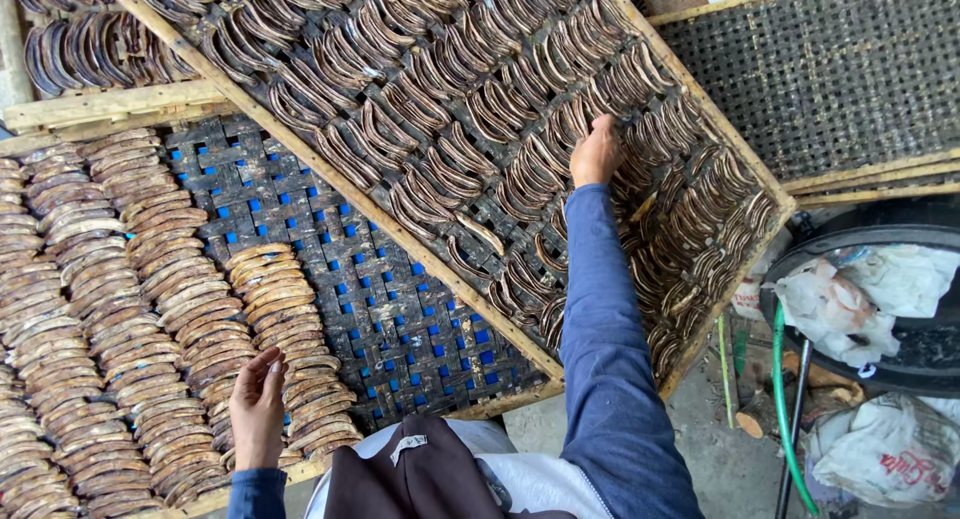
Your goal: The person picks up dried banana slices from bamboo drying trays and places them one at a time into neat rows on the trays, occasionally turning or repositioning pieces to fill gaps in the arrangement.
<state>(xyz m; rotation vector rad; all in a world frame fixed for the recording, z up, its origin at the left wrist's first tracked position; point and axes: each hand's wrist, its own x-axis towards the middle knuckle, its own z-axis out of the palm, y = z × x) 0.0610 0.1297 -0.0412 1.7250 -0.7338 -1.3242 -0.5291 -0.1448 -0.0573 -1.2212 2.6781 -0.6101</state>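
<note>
Head view, looking down over two woven drying trays.

Left hand (257, 407): open, fingers together, lying flat on the near end of a row of brown curved slices (285, 319) on the lower tray (400, 319). Nothing gripped. These slices are packed edge to edge in overlapping rows and fill the left part of that tray; the right part is bare dark lattice with blue showing through the gaps.

Right hand (596, 151): arm in a blue sleeve (605, 359) stretched forward, hand resting on the darker curved slices (460, 109) of the upper tray (520, 344). Fingers curl down into the slices; cannot tell whether any one piece is pinched.

Upper tray: wooden-framed, set at a slant, overlapping the far right of the lower tray. Dark slices cover nearly all of it in dense clusters.

Surroundings: another woven tray (830, 69) at upper right, no slices on it. Green hose (785, 419) on the concrete floor at right, beside a dark basin (920, 359) holding crumpled white bags (850, 299).
</note>
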